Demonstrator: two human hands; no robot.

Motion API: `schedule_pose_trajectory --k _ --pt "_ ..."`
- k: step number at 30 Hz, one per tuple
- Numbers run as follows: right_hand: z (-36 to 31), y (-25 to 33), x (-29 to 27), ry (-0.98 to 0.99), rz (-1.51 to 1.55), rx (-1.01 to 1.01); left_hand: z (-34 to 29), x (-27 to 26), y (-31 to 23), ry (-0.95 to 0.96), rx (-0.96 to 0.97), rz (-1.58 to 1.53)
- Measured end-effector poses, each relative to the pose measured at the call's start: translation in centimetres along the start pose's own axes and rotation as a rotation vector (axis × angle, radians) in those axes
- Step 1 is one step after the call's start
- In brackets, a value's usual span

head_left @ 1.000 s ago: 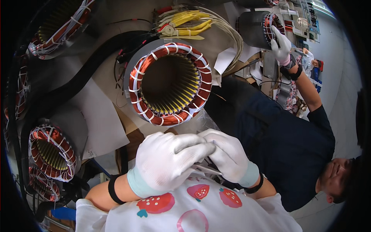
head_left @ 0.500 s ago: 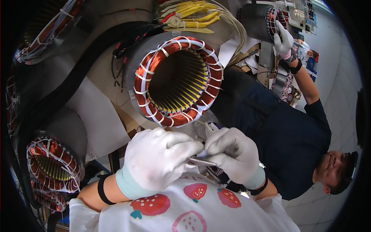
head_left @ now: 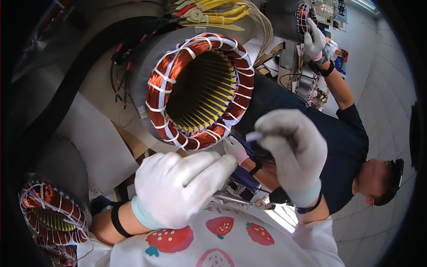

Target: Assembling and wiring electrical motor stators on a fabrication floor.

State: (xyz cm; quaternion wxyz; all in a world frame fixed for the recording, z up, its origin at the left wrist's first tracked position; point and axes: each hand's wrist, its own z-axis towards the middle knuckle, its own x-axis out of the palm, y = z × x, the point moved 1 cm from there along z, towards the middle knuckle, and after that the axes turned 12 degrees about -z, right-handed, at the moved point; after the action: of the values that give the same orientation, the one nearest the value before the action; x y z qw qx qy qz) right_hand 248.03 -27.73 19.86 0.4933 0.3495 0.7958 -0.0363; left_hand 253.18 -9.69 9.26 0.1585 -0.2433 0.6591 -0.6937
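Note:
In front of me a stator [head_left: 158,91] faces up toward me, its ring of red copper windings tied with white lacing and yellow strips lining the bore. My left hand [head_left: 182,189], in a white glove, is closed just below the ring's near edge. From under its fingers sticks a slim metal tool [head_left: 233,199]; its working end is hidden, so I cannot name the kind. Raised to the right of the stator, my gloved right hand [head_left: 296,149] pinches a small pale strip or sleeve [head_left: 253,136] between thumb and fingers. Neither hand touches the windings.
Yellow-sleeved leads [head_left: 218,15] lie behind the stator, with a black hose [head_left: 75,84] curving along the left. Another stator [head_left: 53,209] stands at lower left. At right a co-worker [head_left: 331,129] in dark clothing has one gloved hand [head_left: 315,41] on a farther stator [head_left: 306,22].
My hands have parted: the right has risen to the right with the pale piece, while the left stays low with the metal tool. The view has shifted slightly.

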Motion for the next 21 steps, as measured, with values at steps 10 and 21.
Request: schedule_pose_trajectory --k 10,21 --pt "3.4 2.4 2.4 0.073 -0.761 -0.205 -1.0 0.9 2.4 -0.035 0.063 0.355" --pt "4.7 3.5 3.4 0.152 -0.824 -0.118 -1.4 0.6 3.4 -0.01 0.114 0.351"
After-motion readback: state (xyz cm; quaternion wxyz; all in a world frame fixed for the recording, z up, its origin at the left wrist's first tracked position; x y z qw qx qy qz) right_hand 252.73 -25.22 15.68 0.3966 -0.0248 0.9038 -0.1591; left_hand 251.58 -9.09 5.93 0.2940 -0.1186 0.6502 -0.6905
